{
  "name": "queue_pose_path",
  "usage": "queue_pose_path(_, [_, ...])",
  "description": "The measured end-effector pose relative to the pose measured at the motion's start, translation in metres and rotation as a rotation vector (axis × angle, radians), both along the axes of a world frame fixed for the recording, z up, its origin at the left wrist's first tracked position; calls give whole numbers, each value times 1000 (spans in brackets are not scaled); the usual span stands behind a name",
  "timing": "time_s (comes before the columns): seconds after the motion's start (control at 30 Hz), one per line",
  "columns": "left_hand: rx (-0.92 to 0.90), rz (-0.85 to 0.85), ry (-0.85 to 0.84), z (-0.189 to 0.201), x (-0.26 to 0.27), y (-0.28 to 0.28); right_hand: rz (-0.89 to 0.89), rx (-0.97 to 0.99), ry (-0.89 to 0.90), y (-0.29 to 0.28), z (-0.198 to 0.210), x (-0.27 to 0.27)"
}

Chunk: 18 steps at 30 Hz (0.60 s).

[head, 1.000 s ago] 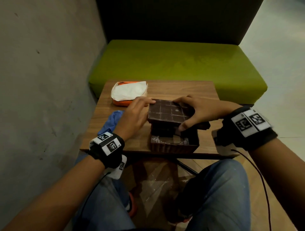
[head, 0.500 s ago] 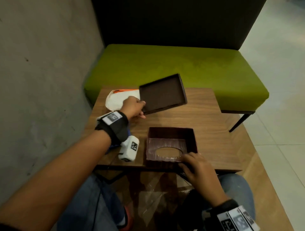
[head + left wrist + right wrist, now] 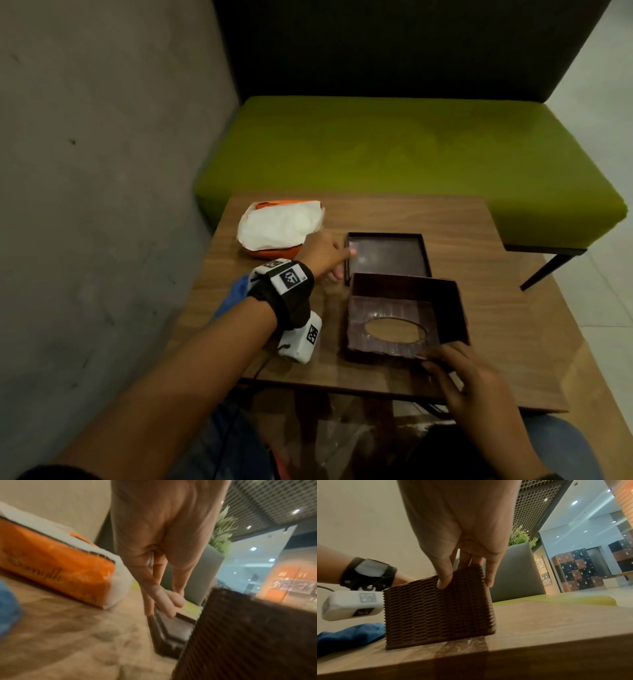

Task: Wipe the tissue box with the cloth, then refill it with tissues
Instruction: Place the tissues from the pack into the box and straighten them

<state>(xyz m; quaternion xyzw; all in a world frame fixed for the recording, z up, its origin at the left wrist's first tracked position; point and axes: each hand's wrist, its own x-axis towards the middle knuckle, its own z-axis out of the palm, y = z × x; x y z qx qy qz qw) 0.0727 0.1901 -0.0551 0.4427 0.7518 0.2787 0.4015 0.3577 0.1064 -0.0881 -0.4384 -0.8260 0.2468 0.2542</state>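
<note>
1. Two hands work at a small wooden table [image 3: 462, 240], each on a separate part of the brown woven tissue box [image 3: 404, 322].
2. The right hand [image 3: 479, 387] pinches the near right corner of the tissue box: in the right wrist view the thumb [image 3: 444, 573] presses on the outer woven wall while the other fingers reach over the rim to the inside.
3. The box sits upside down at the near edge of the table with its bottom open, and its oval slot faces the tabletop; its left side looks slightly raised in the right wrist view.
4. The left hand [image 3: 322, 253] grips the left edge of the box's flat bottom panel [image 3: 388, 255], fingers [image 3: 169, 601] curled over the raised rim and the thumb against the outside.
5. That panel lies flat on the table just beyond the box, inner face up.
6. Just left of the left-hand fingers lies the orange and white tissue pack [image 3: 279, 226], with white tissue showing at its top.
7. Under the left wrist, nearer the person than those fingers, lies the blue cloth [image 3: 349, 635] on the table, mostly hidden in the head view.
8. Beyond the table stands a green bench [image 3: 411, 147] against a dark back panel.
</note>
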Motion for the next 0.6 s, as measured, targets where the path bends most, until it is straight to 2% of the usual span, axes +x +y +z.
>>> queue_pose_path(0.1, [316, 48, 345, 19, -29, -16, 7, 9, -9, 0, 1, -1])
queue_pose_path(0.17, [453, 43, 594, 28, -57, -25, 5, 34, -35, 0, 0, 0])
queue_pose_path(0.23, [441, -87, 742, 30, -84, -29, -10, 23, -54, 0, -1, 1])
queue_pose_path(0.33, [312, -289, 841, 23, -106, -32, -16, 19, -67, 0, 1, 0])
queue_pose_path(0.6, [198, -425, 1023, 15, -102, -28, -14, 29, -59, -1, 3, -1])
